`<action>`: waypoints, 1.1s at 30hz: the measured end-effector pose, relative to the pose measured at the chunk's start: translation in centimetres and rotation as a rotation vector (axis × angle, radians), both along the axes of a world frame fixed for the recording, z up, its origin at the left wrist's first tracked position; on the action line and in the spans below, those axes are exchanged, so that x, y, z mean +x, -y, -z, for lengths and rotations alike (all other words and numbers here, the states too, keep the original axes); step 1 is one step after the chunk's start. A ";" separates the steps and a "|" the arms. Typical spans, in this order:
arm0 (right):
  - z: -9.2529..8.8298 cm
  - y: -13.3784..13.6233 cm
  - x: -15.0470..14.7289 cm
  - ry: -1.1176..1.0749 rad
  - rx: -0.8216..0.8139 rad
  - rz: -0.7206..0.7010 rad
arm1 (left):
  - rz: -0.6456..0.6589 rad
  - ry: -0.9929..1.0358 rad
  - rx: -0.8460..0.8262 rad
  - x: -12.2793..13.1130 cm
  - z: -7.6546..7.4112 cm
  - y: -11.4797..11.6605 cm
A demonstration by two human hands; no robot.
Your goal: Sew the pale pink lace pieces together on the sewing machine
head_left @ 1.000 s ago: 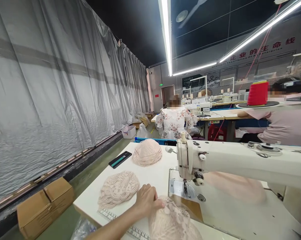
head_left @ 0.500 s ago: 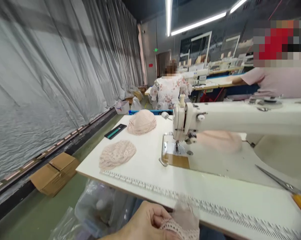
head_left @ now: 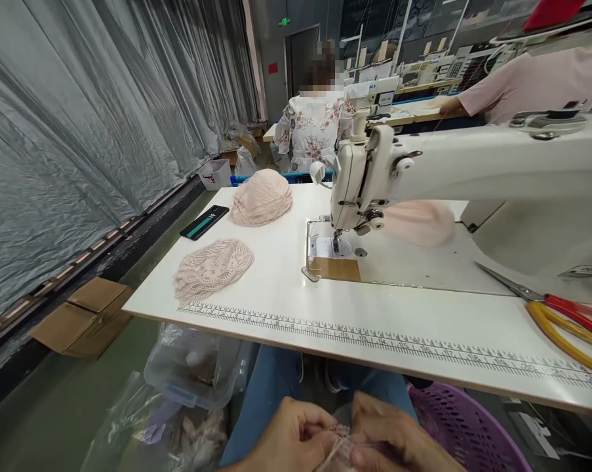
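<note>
Low in the view, over my lap, my left hand (head_left: 300, 432) pinches a piece of pale pink lace (head_left: 342, 446). My right hand (head_left: 391, 432) grips the same lace from the other side, its fingers close to those of the left. Most of the lace is hidden by the fingers. On the white table (head_left: 276, 275) above lie a flat pile of pink lace (head_left: 214, 269) and a rounded pile of pink fabric (head_left: 262, 198). A sewing machine (head_left: 357, 177) stands right of them, with nothing under its needle.
Scissors with red and yellow handles (head_left: 546, 305) lie at the table's right. A dark phone-like object (head_left: 204, 223) is near the left edge. Below are a purple basket (head_left: 463, 419), a clear plastic bin (head_left: 192, 367) and a cardboard box (head_left: 84, 314). Co-workers sit ahead.
My view has tilted down. The left hand, with the lace, is now below the table edge over my lap. My right hand has come into view and grips the lace too.
</note>
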State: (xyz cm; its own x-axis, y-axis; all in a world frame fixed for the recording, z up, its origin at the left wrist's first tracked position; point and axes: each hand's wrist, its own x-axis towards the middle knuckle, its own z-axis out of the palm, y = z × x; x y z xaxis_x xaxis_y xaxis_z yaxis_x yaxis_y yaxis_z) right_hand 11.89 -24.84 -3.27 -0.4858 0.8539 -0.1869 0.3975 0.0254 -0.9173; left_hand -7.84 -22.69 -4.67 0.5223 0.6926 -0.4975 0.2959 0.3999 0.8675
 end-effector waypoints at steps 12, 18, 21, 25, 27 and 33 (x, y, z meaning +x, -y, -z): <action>-0.2 -1.2 -1.9 0.114 0.020 0.023 | -0.023 0.108 -0.209 -1.6 -1.4 -1.5; 0.3 -1.1 -2.3 0.102 0.032 0.013 | -0.042 0.191 -0.360 -1.5 -1.3 -1.6; 0.1 -1.3 -2.3 0.105 0.016 -0.006 | -0.066 0.165 -0.372 -1.3 -1.9 -1.7; -0.7 -1.8 -2.3 0.114 0.005 -0.024 | -0.070 0.142 -0.381 -1.1 -2.3 -1.9; -1.1 -2.0 -2.4 0.118 0.011 -0.030 | -0.077 0.123 -0.394 -1.0 -2.3 -2.0; -0.8 -1.7 -2.2 0.149 -0.029 -0.056 | -0.056 0.100 -0.361 -1.1 -2.3 -2.1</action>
